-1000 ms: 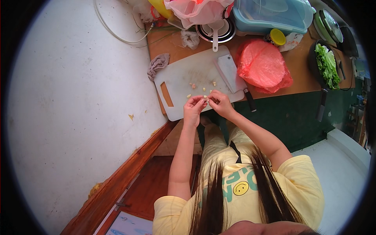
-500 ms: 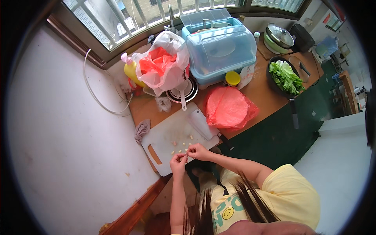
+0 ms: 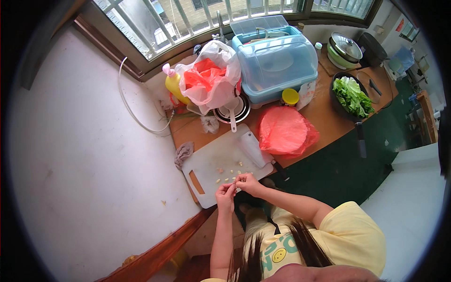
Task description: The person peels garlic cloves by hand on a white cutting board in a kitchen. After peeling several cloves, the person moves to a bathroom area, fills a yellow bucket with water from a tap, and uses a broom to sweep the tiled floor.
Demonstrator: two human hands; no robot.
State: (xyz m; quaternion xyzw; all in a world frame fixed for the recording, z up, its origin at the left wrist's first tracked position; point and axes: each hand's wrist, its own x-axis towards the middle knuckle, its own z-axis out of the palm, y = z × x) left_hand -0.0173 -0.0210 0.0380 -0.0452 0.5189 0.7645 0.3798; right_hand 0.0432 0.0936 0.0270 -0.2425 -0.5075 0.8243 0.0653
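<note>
Both hands are meeting over the near edge of the cutting board [image 3: 213, 162]. The left hand [image 3: 225, 195] and the right hand [image 3: 248, 183] are pinching 1 small pale clove [image 3: 235, 184] between narrow fingertips, just above the board's near rim. A few more cloves [image 3: 229, 179] are lying loose on the board just beyond the hands. A cleaver [image 3: 253, 150] is resting on the board's right part, its handle reaching off the near right corner. A grey rag [image 3: 183, 153] is sitting at the board's left edge. Right of the board a red bag [image 3: 286, 131] is touching it. Farther off, a pan of greens [image 3: 351, 96] is standing at the right, a blue lidded box [image 3: 275, 63] at the far side, and a yellow bottle [image 3: 174, 87] far left.
</note>
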